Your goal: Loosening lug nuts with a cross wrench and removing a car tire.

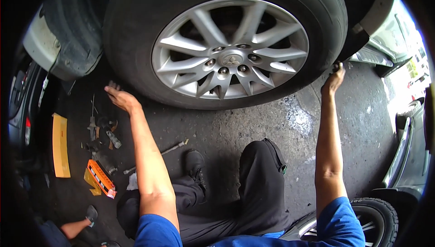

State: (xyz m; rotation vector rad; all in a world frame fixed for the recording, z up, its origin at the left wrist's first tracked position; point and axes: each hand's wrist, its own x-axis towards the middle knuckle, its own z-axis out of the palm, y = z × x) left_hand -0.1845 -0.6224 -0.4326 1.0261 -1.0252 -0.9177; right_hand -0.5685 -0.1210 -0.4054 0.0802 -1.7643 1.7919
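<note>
A large wheel fills the upper middle, its black tyre point(131, 43) around a silver multi-spoke rim point(204, 24). Several lug nuts point(223, 70) ring the centre cap point(232, 59). My left hand point(120, 97) is at the tyre's lower left side, empty, with its fingers stretched out and darkened at the tips. On the opposite side, my right hand point(334, 79) is raised at the tyre's lower right edge. Its dirty fingers are partly spread and hold nothing I can see. Whether either palm presses on the rubber, I cannot tell.
On the floor at left lie a yellow strip point(60, 145), an orange box point(100, 178), several dark metal parts point(111, 137) and a long metal bar point(158, 156). Another person's foot point(92, 214) shows at lower left. A second wheel point(380, 215) lies behind my right arm.
</note>
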